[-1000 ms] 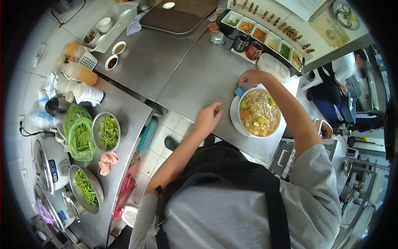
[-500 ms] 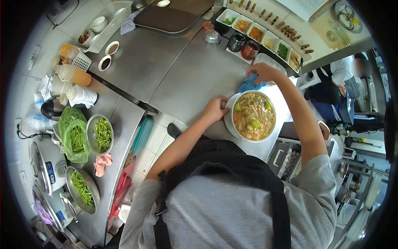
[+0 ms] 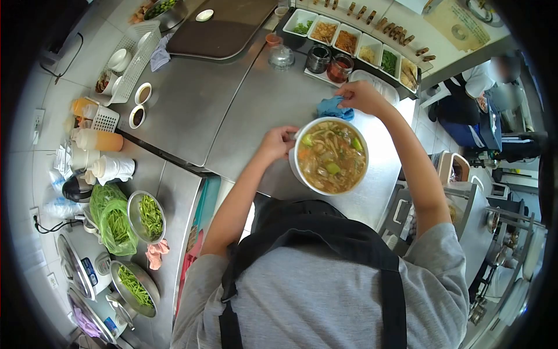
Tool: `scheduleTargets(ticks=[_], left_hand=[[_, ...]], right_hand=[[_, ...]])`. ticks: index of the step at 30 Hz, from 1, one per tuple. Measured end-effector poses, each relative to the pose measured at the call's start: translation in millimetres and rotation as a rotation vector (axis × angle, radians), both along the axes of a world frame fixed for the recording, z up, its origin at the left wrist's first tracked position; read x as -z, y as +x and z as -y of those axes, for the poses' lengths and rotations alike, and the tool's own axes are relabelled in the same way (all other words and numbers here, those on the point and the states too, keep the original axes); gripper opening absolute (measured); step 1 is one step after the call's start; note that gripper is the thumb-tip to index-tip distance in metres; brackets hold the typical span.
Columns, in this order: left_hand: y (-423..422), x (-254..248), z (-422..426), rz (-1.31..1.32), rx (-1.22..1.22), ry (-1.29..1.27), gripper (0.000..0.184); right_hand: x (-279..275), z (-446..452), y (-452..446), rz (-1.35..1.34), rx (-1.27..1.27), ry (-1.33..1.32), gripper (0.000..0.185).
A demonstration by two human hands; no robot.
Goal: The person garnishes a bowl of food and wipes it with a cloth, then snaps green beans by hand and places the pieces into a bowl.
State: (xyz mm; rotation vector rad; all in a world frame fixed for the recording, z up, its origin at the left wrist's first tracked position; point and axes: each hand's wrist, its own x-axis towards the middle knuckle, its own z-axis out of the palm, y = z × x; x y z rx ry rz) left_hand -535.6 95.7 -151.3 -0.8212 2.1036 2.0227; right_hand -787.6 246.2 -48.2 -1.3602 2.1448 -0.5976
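A white bowl (image 3: 295,164) full of soup with noodles and green vegetables stands on the steel counter in front of me. My left hand (image 3: 278,144) is closed on the bowl's left rim, its thumb and fingers at the edge. Behind the bowl lies a crumpled blue cloth (image 3: 335,109). My right hand (image 3: 361,98) pinches the cloth's right end between thumb and fingers, just above the bowl's far rim.
Topping trays (image 3: 345,42), two dark jars and a clear lidded container (image 3: 375,87) line the back. A brown tray (image 3: 218,29) and two sauce dishes are back left. Metal bowls of greens (image 3: 147,217) stand left. A person (image 3: 479,81) is at far right.
My left hand has moved to the bowl's rim and taken hold. The blue cloth, bunched in my right hand earlier, now lies spread behind the bowl. The view has shifted.
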Motion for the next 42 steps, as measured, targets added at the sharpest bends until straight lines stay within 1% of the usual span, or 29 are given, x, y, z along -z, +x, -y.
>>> scheduleTargets(ticks=[2, 5, 6, 8, 10, 11, 14, 16, 17, 18, 19, 21, 23, 24, 25, 26, 27, 29, 30, 33, 36, 39, 40, 42], left_hand=[[2, 9, 18, -0.006, 0.006, -0.051, 0.04], [7, 10, 46, -0.091, 0.011, 0.049, 0.04], [9, 9, 55, -0.076, 0.031, 0.04, 0.04], [7, 0, 63, -0.043, 0.016, 0.012, 0.04], [8, 1, 66, -0.034, -0.035, 0.031, 0.037], [9, 0, 66, -0.04, -0.029, 0.005, 0.036], [12, -2, 64, -0.034, -0.03, -0.071, 0.036], [10, -6, 60, -0.002, -0.025, -0.116, 0.039], [8, -7, 59, 0.018, -0.026, -0.094, 0.038], [6, -9, 60, 0.038, -0.031, -0.074, 0.036], [6, -11, 62, 0.056, -0.041, -0.057, 0.035], [6, -18, 67, 0.055, -0.089, -0.131, 0.032], [1, -25, 70, 0.05, -0.129, -0.207, 0.034], [-2, -37, 69, 0.048, -0.147, -0.246, 0.036], [-4, -50, 66, 0.046, -0.164, -0.284, 0.038], [-6, -62, 62, 0.068, -0.088, -0.3, 0.034], [-7, -69, 58, 0.067, -0.056, -0.404, 0.033], [-8, -81, 48, 0.064, 0.013, -0.612, 0.03], [-9, -88, 44, 0.085, 0.03, -0.68, 0.024], [-9, -91, 41, 0.05, 0.043, -0.74, 0.023], [-3, -93, 35, 0.006, 0.049, -0.819, 0.023], [3, -59, 35, -0.313, -0.021, -1.106, 0.028], [4, -60, 32, -0.23, -0.021, -1.017, 0.028], [14, -63, 25, -0.06, -0.028, -0.838, 0.03]], right_hand=[[-1, -12, -1, -0.06, 0.076, 0.023, 0.026], [-5, -24, 7, -0.094, 0.164, 0.112, 0.029], [4, -26, 6, 0.028, 0.209, 0.025, 0.031], [40, -27, 7, 0.27, 0.29, -0.154, 0.033], [80, -29, 16, 0.573, 0.249, -0.149, 0.034], [90, -28, 19, 0.724, 0.222, -0.144, 0.034], [77, -29, 24, 0.973, 0.545, -0.223, 0.043], [80, -17, 14, 0.946, 0.602, -0.236, 0.05], [82, -13, 11, 0.929, 0.633, -0.243, 0.054], [62, -4, 20, 0.888, 0.623, -0.178, 0.056], [47, 3, 27, 0.822, 0.551, -0.151, 0.053], [27, 17, 38, 0.688, 0.401, -0.103, 0.048], [20, 29, 38, 0.6, 0.243, -0.086, 0.042], [19, 32, 37, 0.558, 0.17, -0.074, 0.039], [26, 36, 35, 0.555, 0.161, -0.094, 0.038], [34, 41, 33, 0.552, 0.15, -0.116, 0.037], [37, 46, 33, 0.545, 0.136, -0.138, 0.036], [40, 46, 31, 0.382, 0.134, -0.181, 0.033], [37, 43, 32, 0.3, 0.139, -0.199, 0.031], [30, 24, 35, 0.082, 0.149, -0.252, 0.032], [33, -4, 36, -0.014, 0.234, -0.184, 0.033], [26, -37, 59, 0.017, 0.431, -0.1, 0.034], [28, -47, 69, -0.014, 0.456, -0.143, 0.035], [36, -64, 89, 0.088, 0.571, -0.144, 0.036]])
